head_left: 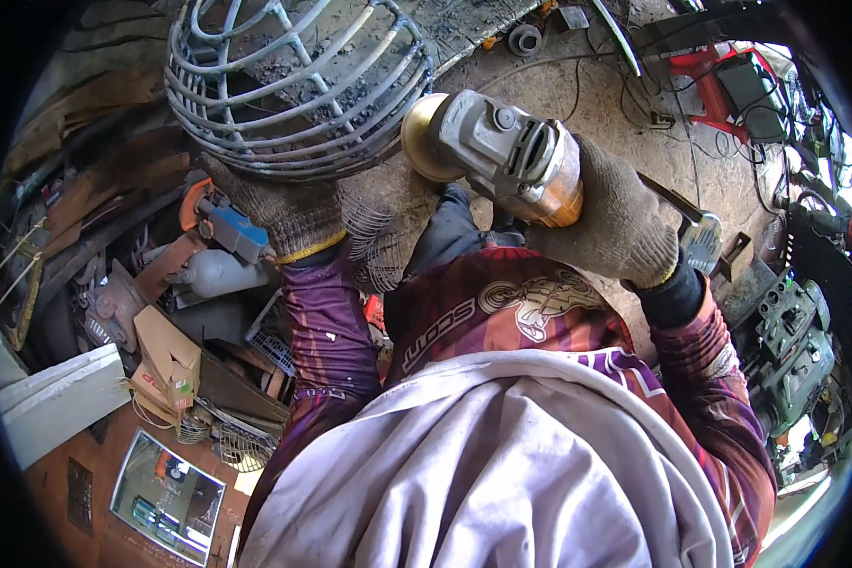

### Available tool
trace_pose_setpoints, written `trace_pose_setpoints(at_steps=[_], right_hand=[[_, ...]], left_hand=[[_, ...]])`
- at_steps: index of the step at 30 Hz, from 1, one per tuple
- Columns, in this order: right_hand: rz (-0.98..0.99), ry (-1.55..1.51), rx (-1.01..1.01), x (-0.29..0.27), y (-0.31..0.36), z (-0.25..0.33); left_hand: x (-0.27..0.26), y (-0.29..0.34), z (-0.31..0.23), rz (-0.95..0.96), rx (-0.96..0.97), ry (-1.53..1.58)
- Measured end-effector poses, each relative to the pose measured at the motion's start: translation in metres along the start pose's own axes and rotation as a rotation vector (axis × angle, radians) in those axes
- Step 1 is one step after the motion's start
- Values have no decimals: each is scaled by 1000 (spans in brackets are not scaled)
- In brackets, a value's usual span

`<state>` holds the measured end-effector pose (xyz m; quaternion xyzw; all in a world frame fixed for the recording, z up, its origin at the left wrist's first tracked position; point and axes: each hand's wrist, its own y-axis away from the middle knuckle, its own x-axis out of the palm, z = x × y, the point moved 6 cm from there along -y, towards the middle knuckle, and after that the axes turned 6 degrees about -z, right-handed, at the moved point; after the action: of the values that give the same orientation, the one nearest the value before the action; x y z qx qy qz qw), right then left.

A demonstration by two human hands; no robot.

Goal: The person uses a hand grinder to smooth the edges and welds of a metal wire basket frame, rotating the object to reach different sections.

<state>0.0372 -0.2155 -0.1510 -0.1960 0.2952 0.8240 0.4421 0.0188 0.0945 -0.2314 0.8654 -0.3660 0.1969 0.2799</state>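
Observation:
A round cage of welded metal bars (327, 95) stands at the upper left, with dark soot or paint on some bars. At its near rim is my left hand (279, 204), in a grey knit glove with a yellow cuff edge. It closes on the rim, its fingertips hidden by the bars. My right hand (615, 218), gloved too, wraps around the orange body of an angle grinder (506, 142). The grinder's pale yellowish disc (430, 138) faces left, close beside the cage's right side. Whether disc and bars touch, I cannot tell.
On the left lie scrap wood, a blue-and-orange tool (232, 227), a grey cylinder (220, 275) and a torn cardboard box (166, 360). A red stool (705, 90) with a dark box stands at the upper right, cables nearby. Green-grey machinery (795, 346) fills the right side.

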Motion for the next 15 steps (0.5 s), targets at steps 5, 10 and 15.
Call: trace_pose_setpoints(at_steps=[5,10,15], right_hand=[[-4,-76,-36,1,-2,-2],[-26,-43,-26,-1,-1,1],[12,-93,-13,3,1,1]], left_hand=[[-3,-6,-1,31,-5,-29],[-12,-7,-2,-58,-21,-3],[-13,-11,-3,-67,-126,98]])
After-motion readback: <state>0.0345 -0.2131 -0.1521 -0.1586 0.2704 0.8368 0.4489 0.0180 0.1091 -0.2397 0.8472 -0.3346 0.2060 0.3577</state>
